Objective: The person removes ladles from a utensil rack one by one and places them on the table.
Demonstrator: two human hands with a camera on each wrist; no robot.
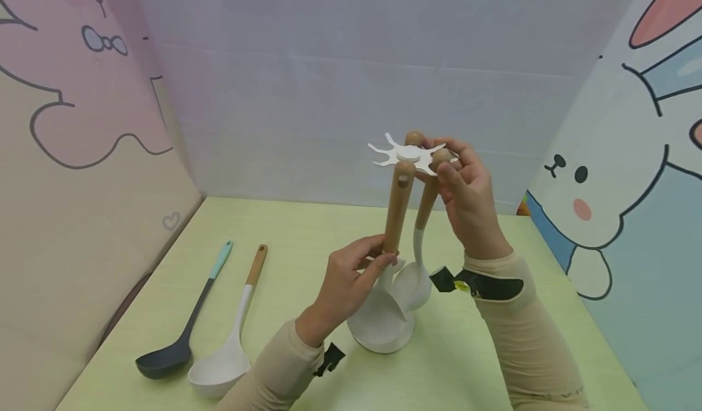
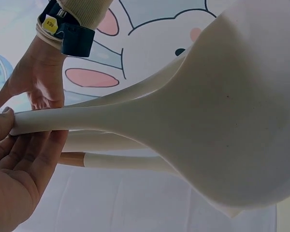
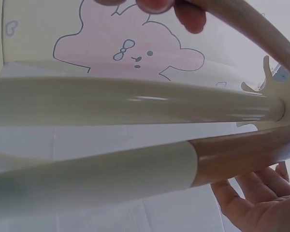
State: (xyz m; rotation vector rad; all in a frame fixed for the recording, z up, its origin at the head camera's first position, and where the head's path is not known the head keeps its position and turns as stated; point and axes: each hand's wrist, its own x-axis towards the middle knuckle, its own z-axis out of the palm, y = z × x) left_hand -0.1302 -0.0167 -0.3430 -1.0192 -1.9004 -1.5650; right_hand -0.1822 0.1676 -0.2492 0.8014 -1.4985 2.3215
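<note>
My left hand [image 1: 345,277] pinches a white turner [image 2: 222,111] where its wooden handle [image 1: 398,207] meets the white neck. The handle stands nearly upright in front of a white utensil rack, and its broad head hangs low over the rack's round base [image 1: 386,343]. My right hand [image 1: 468,194] grips the top of the wooden handle of a white ladle [image 1: 418,283], beside the rack's pronged top [image 1: 406,153]. Behind that top shows the end of another wooden handle [image 1: 414,138]. In the right wrist view, the rack's white pole [image 3: 135,102] runs between handles.
On the table's left side lie a black ladle [image 1: 167,359] with a mint handle and a white ladle [image 1: 222,365] with a wooden handle. A pale back wall [image 1: 351,94] and printed side panels [image 1: 647,216] enclose the light green table [image 1: 307,228].
</note>
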